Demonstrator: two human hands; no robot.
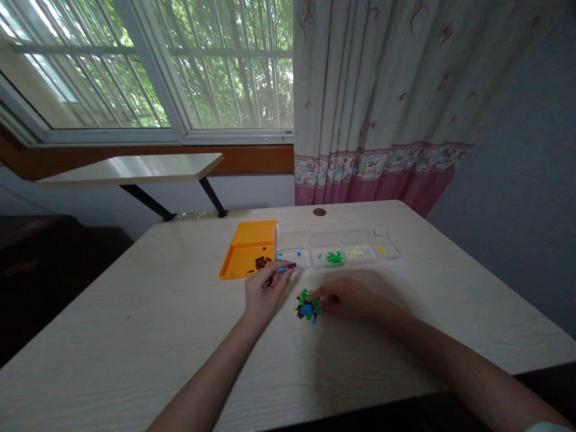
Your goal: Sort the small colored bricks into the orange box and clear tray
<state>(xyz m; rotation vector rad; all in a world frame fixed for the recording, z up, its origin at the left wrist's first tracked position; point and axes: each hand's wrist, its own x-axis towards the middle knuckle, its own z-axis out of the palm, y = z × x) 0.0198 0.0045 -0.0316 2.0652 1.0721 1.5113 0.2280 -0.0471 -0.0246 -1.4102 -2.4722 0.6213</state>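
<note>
My left hand (264,291) is raised just in front of the orange box. Small brown and blue toy bricks (288,267) stick out between its closed thumb and fingers. My right hand (346,298) rests by a mixed pile of small bricks (307,307) in green, blue, brown and yellow on the table. Its fingertips are bent together at the pile's right side, and what they pinch, if anything, is too small to make out. Brown pieces (261,262) lie in the open orange box (231,264), partly behind my left hand.
A clear divided case (310,267) beside the orange box holds green bricks (335,258), pale yellow bricks (357,252) and a few blue ones. The table (135,336) has a cable hole (319,212) at its back edge. A raised shelf (135,170) stands at back left; a curtain (360,120) hangs behind.
</note>
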